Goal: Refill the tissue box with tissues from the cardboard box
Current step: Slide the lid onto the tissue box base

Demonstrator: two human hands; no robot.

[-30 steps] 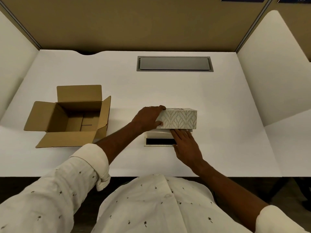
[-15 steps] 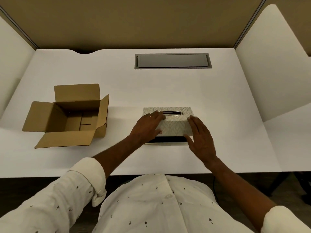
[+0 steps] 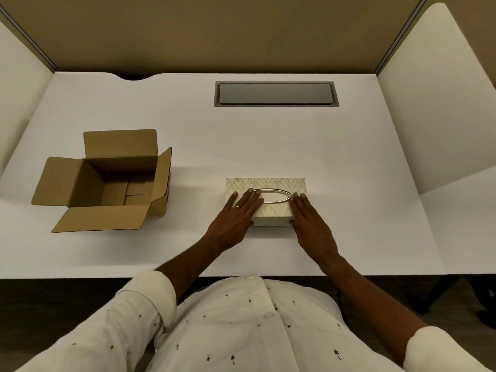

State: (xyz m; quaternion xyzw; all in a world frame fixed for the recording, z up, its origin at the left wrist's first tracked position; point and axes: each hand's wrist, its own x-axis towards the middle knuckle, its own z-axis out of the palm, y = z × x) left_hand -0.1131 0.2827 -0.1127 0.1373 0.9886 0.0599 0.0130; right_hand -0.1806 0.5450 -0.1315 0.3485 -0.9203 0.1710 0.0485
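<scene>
Now leaf-patterned tissue box sits upright, oval-slotted.

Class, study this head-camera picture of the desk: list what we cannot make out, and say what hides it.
- Tissue box: its left and right ends, covered by the left hand and right hand.
- How full it is: the oval opening shows only pale white.
- Cardboard box: its near inner corner, hidden behind the front flap.
- Person's elbows: cut off by the bottom edge.

One head-worn wide-angle view looks steeply down, close over the white desk.
</scene>
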